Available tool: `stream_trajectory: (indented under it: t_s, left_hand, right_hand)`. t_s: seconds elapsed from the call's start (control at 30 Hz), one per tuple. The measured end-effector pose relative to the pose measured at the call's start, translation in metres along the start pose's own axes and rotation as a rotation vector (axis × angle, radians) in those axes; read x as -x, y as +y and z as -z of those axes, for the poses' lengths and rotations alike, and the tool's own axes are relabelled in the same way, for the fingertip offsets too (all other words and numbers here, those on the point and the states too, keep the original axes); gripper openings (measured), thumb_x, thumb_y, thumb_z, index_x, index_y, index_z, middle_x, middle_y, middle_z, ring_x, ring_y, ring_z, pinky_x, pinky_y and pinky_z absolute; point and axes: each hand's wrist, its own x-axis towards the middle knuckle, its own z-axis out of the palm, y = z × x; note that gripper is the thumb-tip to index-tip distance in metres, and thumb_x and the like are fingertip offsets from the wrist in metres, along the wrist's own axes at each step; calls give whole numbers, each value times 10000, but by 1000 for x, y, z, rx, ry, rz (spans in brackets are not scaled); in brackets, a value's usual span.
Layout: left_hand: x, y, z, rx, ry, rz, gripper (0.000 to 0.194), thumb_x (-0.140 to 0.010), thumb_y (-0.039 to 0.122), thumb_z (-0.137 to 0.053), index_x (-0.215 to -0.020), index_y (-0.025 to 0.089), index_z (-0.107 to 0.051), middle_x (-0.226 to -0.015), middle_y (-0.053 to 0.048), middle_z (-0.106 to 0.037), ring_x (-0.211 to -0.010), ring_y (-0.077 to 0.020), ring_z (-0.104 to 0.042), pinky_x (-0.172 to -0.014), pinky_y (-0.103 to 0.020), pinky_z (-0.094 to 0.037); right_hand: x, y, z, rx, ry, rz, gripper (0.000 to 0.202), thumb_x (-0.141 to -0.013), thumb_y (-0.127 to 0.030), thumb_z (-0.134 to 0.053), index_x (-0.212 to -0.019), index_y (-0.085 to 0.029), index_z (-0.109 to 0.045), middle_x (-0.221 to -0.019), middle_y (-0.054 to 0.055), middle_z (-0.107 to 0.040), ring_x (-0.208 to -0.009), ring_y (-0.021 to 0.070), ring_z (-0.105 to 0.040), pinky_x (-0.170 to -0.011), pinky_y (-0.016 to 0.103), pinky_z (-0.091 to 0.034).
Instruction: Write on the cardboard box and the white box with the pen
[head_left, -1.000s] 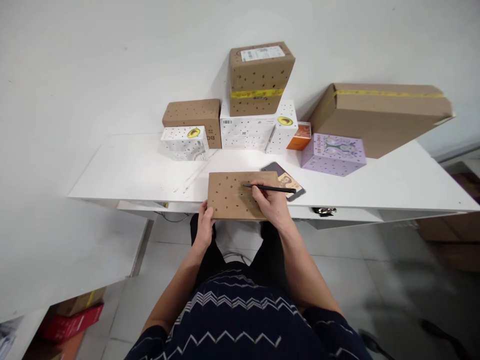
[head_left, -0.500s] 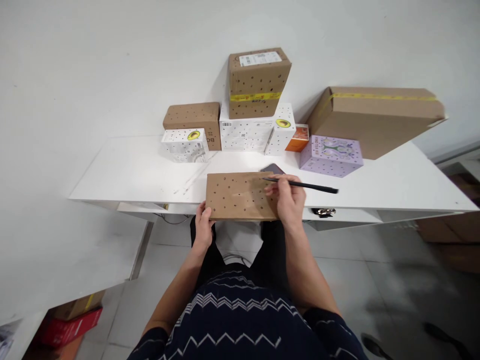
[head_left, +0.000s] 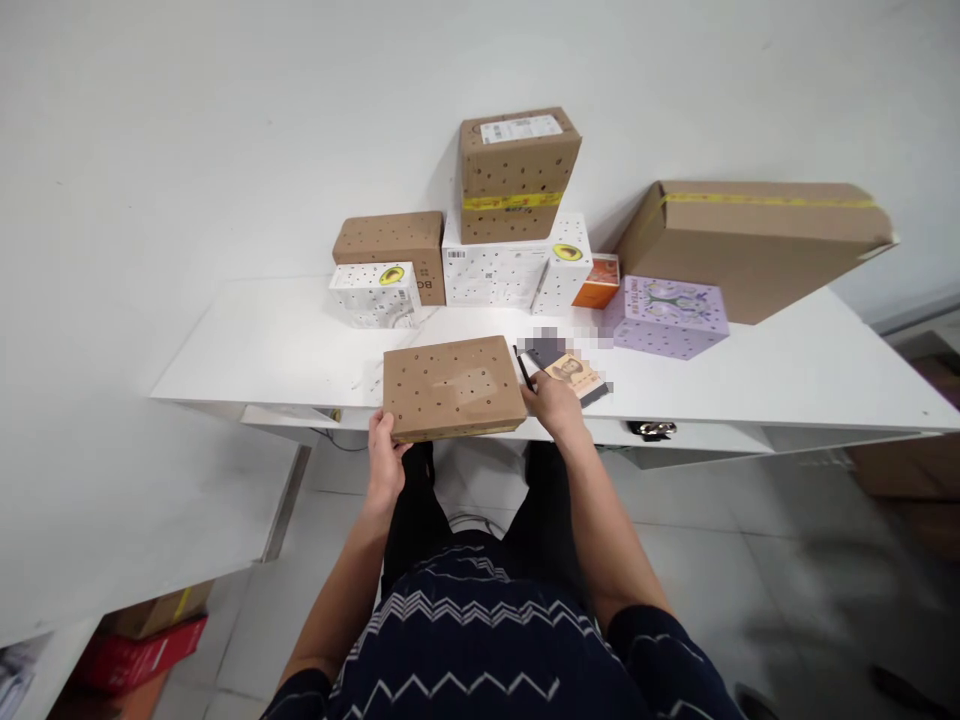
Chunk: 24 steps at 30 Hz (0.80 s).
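the left grip (head_left: 385, 465) is clamped on the near left corner of a flat, dark-speckled brown cardboard box (head_left: 454, 390). the box is over the front of a long white desk (head_left: 217, 345), its near side jutting past the edge; whether it rests on the surface, i cannot tell. the right grip (head_left: 559, 408) is closed on the near end of a slim black pen (head_left: 523, 368), just beside the box's right side. a dark, flat rectangular item (head_left: 574, 372) lies next to that grip, with a spotted lilac carton (head_left: 667, 315) farther right.
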Motion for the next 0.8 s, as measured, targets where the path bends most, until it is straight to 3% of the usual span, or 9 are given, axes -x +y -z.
stream_trajectory:
  t_s: [0.1,0.2,0.27,0.33,0.43,0.6,0.7,0.8]
  left_hand:
    - [-1,1,-2,-4,9,9,399,-772,561,-630,-1026,262,-558,-1024,-21,-615,-917,-179,-608,-622,-231,-479]
    - [-4,1,-3,8,12,14,397,-772,557,-631,-1034,268,-555,-1046,-26,-616,-936,-187,-608,-631,-240,-492]
    - [-6,0,-5,8,13,18,405,-768,565,-628,-1044,277,-553,-1058,-28,-614,-950,-194,-603,-640,-250,-496]
    - [-7,-1,-8,0,16,19,416,-768,577,-621,-1050,281,-550,-1069,-31,-605,-955,-197,-595,-641,-253,-492]
    - [-7,-2,-11,-13,23,14,429,-777,586,-611,-1068,278,-548,-1097,-44,-589,-957,-200,-589,-639,-252,-486]
    - [-8,-5,-12,-21,28,10,433,-791,580,-601,-1092,273,-548,-1136,-61,-576,-995,-208,-584,-640,-249,-487]
    - [-10,-7,-10,-26,32,12,437,-799,575,-585,-1116,276,-541,-1143,-51,-578,-1016,-206,-583,-645,-246,-491]
    - [-11,-9,-9,-34,8,-2,461,-811,588,-566,-1142,271,-518,-1173,-56,-572,-1046,-210,-580,-664,-249,-494]
  right_hand:
    - [-3,7,-3,-23,134,-2,384,-947,-408,-524,-1199,-138,-628,-1115,176,-665,-1041,295,-614,-829,362,-450]
    - [-7,23,-2,40,350,-68,471,-927,-439,-554,-1283,-132,-588,-1284,220,-568,-1163,348,-517,-901,423,-424]
    - [-12,34,0,76,421,-111,586,-895,-479,-596,-1376,-155,-518,-1402,241,-474,-1242,387,-435,-933,469,-398]
    - [-18,42,2,89,379,-107,688,-869,-506,-624,-1446,-176,-444,-1462,239,-419,-1280,395,-388,-960,488,-375]
    - [-26,46,3,104,272,-33,655,-886,-492,-587,-1446,-181,-448,-1435,214,-466,-1259,368,-401,-984,478,-358]
    - [-26,46,-2,62,326,-30,623,-874,-447,-561,-1418,-148,-499,-1377,222,-530,-1207,383,-445,-975,488,-372]
    - [-19,51,-3,-177,416,-64,647,-810,-412,-610,-1380,-116,-537,-1288,225,-594,-1178,366,-493,-983,491,-389]
    - [-1,56,2,-758,453,-124,685,-749,-475,-644,-1335,-130,-558,-1134,158,-670,-1006,294,-604,-900,456,-480]
